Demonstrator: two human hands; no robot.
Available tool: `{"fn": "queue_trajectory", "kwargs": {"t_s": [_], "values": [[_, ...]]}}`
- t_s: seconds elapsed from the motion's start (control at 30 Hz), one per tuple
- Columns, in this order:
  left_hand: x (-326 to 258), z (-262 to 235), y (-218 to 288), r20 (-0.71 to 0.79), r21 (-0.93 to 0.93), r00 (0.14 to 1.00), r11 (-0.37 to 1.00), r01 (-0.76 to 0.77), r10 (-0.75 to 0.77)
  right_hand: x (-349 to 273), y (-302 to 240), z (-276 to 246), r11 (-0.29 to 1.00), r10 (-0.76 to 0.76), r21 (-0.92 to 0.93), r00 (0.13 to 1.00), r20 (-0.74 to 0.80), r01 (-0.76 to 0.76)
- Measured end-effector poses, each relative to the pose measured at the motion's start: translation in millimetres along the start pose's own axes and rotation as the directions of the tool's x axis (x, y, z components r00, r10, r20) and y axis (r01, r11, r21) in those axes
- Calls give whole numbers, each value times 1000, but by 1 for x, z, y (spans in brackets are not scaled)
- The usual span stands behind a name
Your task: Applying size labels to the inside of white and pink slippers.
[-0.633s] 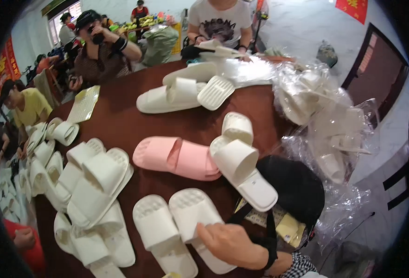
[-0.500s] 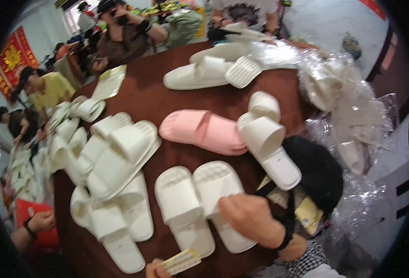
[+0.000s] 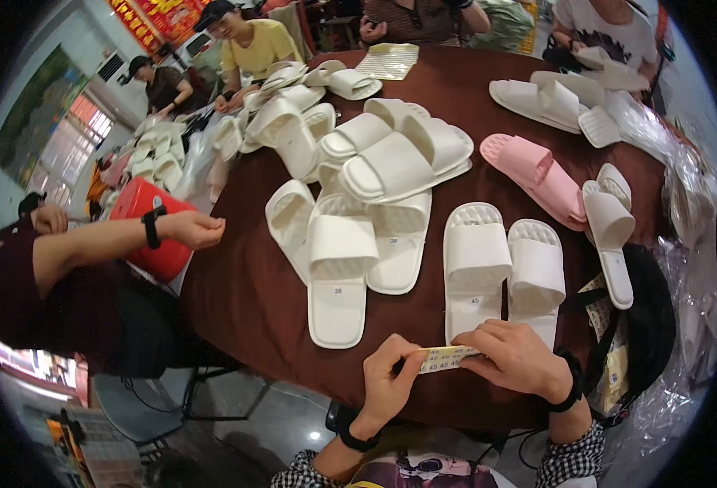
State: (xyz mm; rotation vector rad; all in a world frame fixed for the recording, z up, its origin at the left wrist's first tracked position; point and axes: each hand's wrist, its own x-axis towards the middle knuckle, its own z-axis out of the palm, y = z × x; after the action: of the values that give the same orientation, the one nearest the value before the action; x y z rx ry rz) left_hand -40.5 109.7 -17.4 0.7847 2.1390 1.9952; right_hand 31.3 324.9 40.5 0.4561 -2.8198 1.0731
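Yellow sticker strip [image 3: 446,358], both hands pinching

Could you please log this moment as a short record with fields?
Left hand: pinches the left end of a yellow sticker strip
Right hand: holds the strip's right end
Nearest: white slipper pair just beyond the strip
Surface: round table with dark red cloth
Also there: pink slipper, heap of white slippers, black cap

Checked sleeves, black bands on both wrists.
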Motion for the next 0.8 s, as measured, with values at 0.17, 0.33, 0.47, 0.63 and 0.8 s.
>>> {"fn": "queue_trajectory", "kwargs": {"t_s": [0.17, 0.33, 0.47, 0.63, 0.8], "values": [[1, 3, 3, 72, 42, 996, 997, -61, 58, -3, -4, 0, 999, 23, -31, 1000, -19, -24], [-2, 4, 4, 117, 91, 993, 996, 1, -11, -3, -6, -3, 997, 27, -70, 998, -54, -30], [7, 11, 11, 121, 109, 990, 993, 52, -65, -3, 2, -4, 996, -17, -94, 998, -63, 11], [8, 9, 4, 126, 91, 990, 995, 50, -61, -2, 3, -10, 995, -36, -96, 997, -67, 29], [2, 4, 1, 75, 102, 989, 988, 118, -126, -14, -7, -29, 975, 87, -163, 934, -345, -151]]}}
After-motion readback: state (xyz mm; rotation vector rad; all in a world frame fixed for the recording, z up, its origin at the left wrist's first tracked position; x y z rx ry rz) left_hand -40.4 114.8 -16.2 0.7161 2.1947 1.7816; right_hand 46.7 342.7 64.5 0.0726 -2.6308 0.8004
